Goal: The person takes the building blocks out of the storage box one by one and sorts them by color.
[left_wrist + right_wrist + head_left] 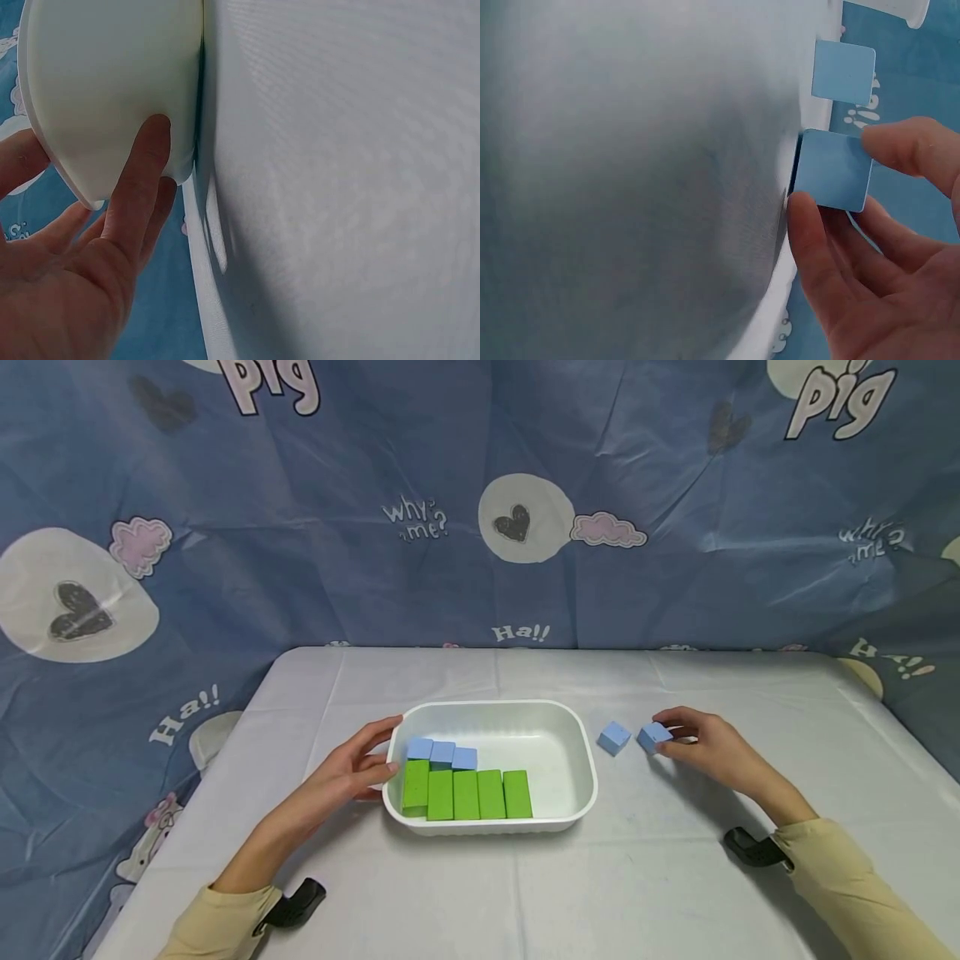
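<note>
A white plastic tray [536, 743] with rounded corners stands near the middle of the table. My left hand [345, 768] holds its left end, with fingertips at the rim and against the outer wall, as the left wrist view shows close up. Inside lie several green blocks [466, 795] side by side along the near wall, and 3 light blue blocks [442, 753] behind them at the left. To the right of the tray, my right hand [712, 752] pinches a blue cube [831, 171] between thumb and fingers, close over the table. Another blue cube [614, 738] lies between it and the tray.
A white cloth [450, 893] covers the table. Behind and at the sides hangs a blue printed curtain [420, 585], meeting the table's far edge. Black straps [753, 847] are on both wrists, below beige sleeves [840, 868].
</note>
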Demonstrator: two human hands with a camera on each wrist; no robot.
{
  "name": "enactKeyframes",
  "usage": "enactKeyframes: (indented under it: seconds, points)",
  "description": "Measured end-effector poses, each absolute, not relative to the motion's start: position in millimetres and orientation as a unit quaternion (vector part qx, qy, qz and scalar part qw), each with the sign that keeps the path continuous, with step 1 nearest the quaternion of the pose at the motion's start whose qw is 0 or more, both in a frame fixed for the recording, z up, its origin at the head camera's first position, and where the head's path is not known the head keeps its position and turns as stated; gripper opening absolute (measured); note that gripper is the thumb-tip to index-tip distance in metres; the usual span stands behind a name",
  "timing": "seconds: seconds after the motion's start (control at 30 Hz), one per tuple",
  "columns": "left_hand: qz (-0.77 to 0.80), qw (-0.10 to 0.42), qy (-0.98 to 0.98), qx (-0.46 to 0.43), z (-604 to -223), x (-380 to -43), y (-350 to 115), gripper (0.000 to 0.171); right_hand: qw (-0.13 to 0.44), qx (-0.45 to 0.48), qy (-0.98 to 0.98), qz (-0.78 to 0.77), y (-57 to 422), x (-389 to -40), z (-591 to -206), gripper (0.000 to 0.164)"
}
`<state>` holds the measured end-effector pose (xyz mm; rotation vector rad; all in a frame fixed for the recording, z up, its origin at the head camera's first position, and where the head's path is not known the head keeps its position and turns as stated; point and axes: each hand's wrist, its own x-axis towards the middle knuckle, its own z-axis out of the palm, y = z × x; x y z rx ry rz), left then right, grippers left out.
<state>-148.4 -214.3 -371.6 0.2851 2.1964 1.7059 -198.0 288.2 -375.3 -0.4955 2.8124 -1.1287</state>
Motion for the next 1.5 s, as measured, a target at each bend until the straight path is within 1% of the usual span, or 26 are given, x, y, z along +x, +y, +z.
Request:
enactKeyframes:
  seconds: [0.3,0.53,0.67,0.8,0.9,1.0,1.2,1.5]
  points:
    - [0.601,0.172,0.774,0.099,-371,-147,-214,0.063,0.042,-0.151,0.918,-0.366,288,-197,-377,0.046]
    - [0.601,0.173,0.774,0.096,-372,-148,-213,0.063,0.039,-0.180,0.902,-0.390,291,-196,-375,0.043]
    - [0.600,0.178,0.774,0.093,-372,-147,-214,0.064,0.007,-0.193,0.895,-0.402,291,-195,-370,0.038]
    - [0.599,0.179,0.775,0.093,-372,-147,-214,0.064,-0.044,-0.212,0.887,-0.407,286,-193,-364,0.033]
    - [0.599,0.178,0.775,0.096,-371,-147,-214,0.063,-0.072,-0.221,0.883,-0.408,278,-192,-359,0.034]
    - [0.599,0.177,0.775,0.100,-370,-147,-214,0.063,-0.083,-0.224,0.880,-0.412,269,-191,-354,0.035]
    - [0.600,0.183,0.773,0.101,-371,-147,-215,0.064,-0.072,-0.264,0.860,-0.431,248,-189,-347,0.035]
    - [0.599,0.190,0.771,0.100,-370,-148,-216,0.064,-0.012,-0.323,0.835,-0.446,219,-185,-340,0.036]
